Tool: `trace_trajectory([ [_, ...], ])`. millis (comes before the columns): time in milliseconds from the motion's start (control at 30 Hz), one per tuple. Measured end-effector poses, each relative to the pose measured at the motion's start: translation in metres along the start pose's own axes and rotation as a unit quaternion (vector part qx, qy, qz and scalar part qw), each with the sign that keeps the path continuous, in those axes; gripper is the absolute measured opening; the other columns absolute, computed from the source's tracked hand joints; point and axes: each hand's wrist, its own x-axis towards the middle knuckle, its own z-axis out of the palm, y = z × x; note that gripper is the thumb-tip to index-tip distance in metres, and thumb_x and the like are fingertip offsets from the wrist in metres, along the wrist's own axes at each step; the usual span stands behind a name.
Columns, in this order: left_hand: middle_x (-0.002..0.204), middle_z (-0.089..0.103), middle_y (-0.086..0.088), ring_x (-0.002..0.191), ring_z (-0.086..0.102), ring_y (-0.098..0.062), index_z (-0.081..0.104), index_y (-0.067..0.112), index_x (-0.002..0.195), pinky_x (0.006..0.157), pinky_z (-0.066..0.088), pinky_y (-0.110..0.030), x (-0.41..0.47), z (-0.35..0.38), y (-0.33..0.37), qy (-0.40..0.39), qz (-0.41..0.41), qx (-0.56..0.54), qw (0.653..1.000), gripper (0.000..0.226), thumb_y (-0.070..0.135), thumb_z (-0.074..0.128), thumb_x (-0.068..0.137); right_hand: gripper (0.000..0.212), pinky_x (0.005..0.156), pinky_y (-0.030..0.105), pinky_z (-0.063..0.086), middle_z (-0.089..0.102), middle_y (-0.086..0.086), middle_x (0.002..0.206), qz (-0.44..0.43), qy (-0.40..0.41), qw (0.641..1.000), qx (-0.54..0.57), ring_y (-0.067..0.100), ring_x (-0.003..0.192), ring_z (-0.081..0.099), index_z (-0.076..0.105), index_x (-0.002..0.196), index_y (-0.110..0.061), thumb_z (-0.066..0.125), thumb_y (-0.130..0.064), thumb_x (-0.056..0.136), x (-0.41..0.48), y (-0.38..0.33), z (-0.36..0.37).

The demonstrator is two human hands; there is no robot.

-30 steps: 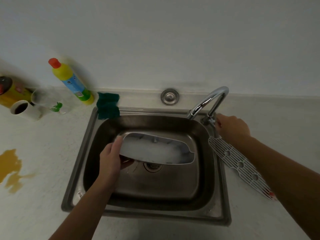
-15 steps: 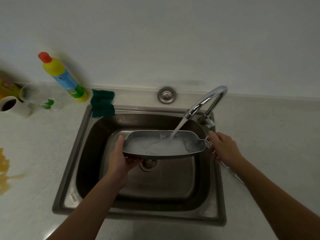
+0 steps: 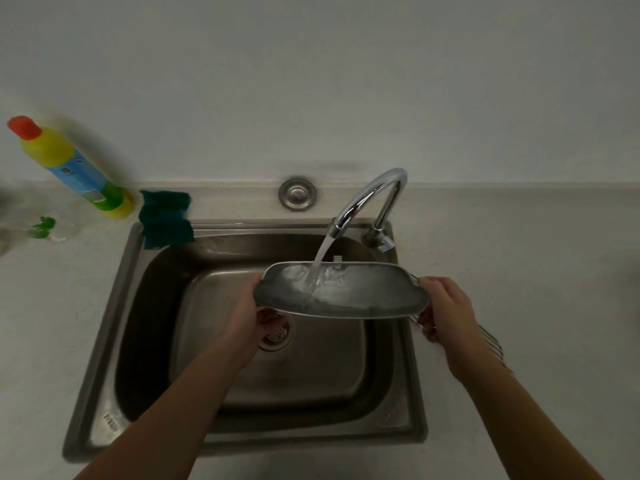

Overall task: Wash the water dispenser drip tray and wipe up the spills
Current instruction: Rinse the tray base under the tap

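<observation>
The grey drip tray (image 3: 363, 299) is held level over the steel sink (image 3: 104, 341), with soapy foam inside it. Water runs from the curved chrome tap (image 3: 377, 192) into the tray's middle. My left hand (image 3: 247, 317) grips the tray's left end from below. My right hand (image 3: 446, 306) holds its right end. The tray's slotted white grate (image 3: 491, 341) lies on the counter right of the sink, mostly hidden behind my right forearm.
A dark green sponge (image 3: 164, 218) sits on the sink's back left corner. A yellow detergent bottle (image 3: 72, 168) with a red cap stands left of it, beside a clear cup (image 3: 34, 226). A round metal cap (image 3: 297, 194) sits behind the sink. The drain (image 3: 277, 332) is below the tray.
My right hand left the tap handle and took the tray's right end. Water started running. The tray moved right and up under the stream.
</observation>
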Motion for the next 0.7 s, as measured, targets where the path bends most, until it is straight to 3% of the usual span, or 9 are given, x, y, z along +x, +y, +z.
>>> trace_trajectory([
  [100,0.122,0.076,-0.008,0.116,0.07,-0.029,0.074,0.022,0.122,0.088,0.062,-0.042,-0.005,-0.002,0.009,-0.007,0.046,0.004,0.999,0.041,0.043,0.063,0.088,0.013,0.05,0.023,0.053,0.069,0.013,0.086,0.036,-0.01,0.999,-0.018,0.017,0.063,0.061,0.065,0.104,-0.015,0.054,-0.019,0.098,-0.001,0.013,0.001],
  [200,0.122,0.073,-0.005,0.109,0.073,-0.024,0.064,0.024,0.135,0.078,0.064,-0.035,-0.012,-0.01,0.013,0.01,0.09,0.0,0.996,0.037,0.03,0.06,0.099,0.008,0.057,0.023,0.061,0.066,0.015,0.1,0.051,-0.039,0.998,-0.022,0.026,0.083,0.068,0.061,0.101,-0.005,0.054,-0.004,0.098,0.0,0.021,0.006],
  [300,0.123,0.068,0.002,0.105,0.074,-0.016,0.064,0.019,0.133,0.078,0.064,-0.03,-0.016,-0.027,0.012,0.02,0.122,0.026,0.992,0.034,0.008,0.058,0.101,0.005,0.073,0.033,0.063,0.062,0.018,0.105,0.031,-0.045,0.995,-0.08,0.033,0.098,0.066,0.059,0.098,0.003,0.06,0.003,0.093,0.006,0.026,0.015],
  [367,0.13,0.065,0.003,0.109,0.071,-0.013,0.065,0.01,0.131,0.076,0.061,-0.021,-0.018,-0.037,0.01,0.016,0.136,0.063,0.989,0.033,0.0,0.06,0.1,0.003,0.072,0.029,0.062,0.061,0.016,0.103,0.027,-0.051,0.996,-0.067,0.031,0.096,0.066,0.06,0.094,0.004,0.06,0.006,0.092,0.01,0.025,0.025],
  [467,0.136,0.064,0.002,0.117,0.069,-0.018,0.063,0.023,0.138,0.084,0.061,-0.027,-0.022,-0.047,0.004,0.029,0.132,0.035,0.99,0.035,0.012,0.056,0.105,0.011,0.081,0.043,0.063,0.066,0.015,0.101,0.056,-0.047,0.997,0.018,0.03,0.093,0.07,0.064,0.092,-0.006,0.055,-0.005,0.097,0.014,0.014,0.044],
  [567,0.129,0.071,0.003,0.115,0.071,-0.017,0.065,0.037,0.135,0.088,0.06,-0.035,-0.025,-0.053,-0.003,0.043,0.085,0.013,0.995,0.032,0.026,0.05,0.108,0.015,0.078,0.036,0.063,0.07,0.007,0.108,0.028,-0.061,0.998,-0.011,0.02,0.095,0.073,0.066,0.108,-0.021,0.054,-0.017,0.101,0.015,0.005,0.057],
  [700,0.109,0.079,0.014,0.102,0.076,-0.01,0.075,0.051,0.106,0.076,0.061,-0.03,-0.02,-0.055,-0.005,0.054,0.042,0.021,0.997,0.04,0.019,0.051,0.108,0.032,0.088,0.042,0.062,0.069,0.001,0.122,-0.026,-0.075,0.996,-0.033,0.018,0.106,0.07,0.06,0.135,-0.029,0.051,-0.023,0.104,0.013,-0.005,0.059],
])
